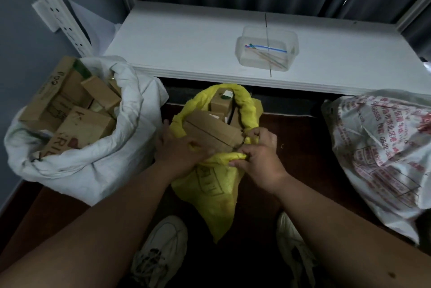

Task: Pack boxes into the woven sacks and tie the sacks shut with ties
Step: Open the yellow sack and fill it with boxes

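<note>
Altogether three sacks [217, 185], two hands [184, 152].

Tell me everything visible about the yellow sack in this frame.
The yellow sack is woven-looking plastic with faint printing on its front. It stands on the dark floor between the person's shoes, below the white shelf edge. Its rim is rolled down and open, with brown cardboard boxes filling the mouth. The left hand and right hand both grip the near rim.

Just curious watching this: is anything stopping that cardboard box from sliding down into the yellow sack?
Probably yes. The cardboard box lies across the yellow sack mouth, on other boxes already filling it. The left hand and right hand grip the rolled rim beside it.
</note>
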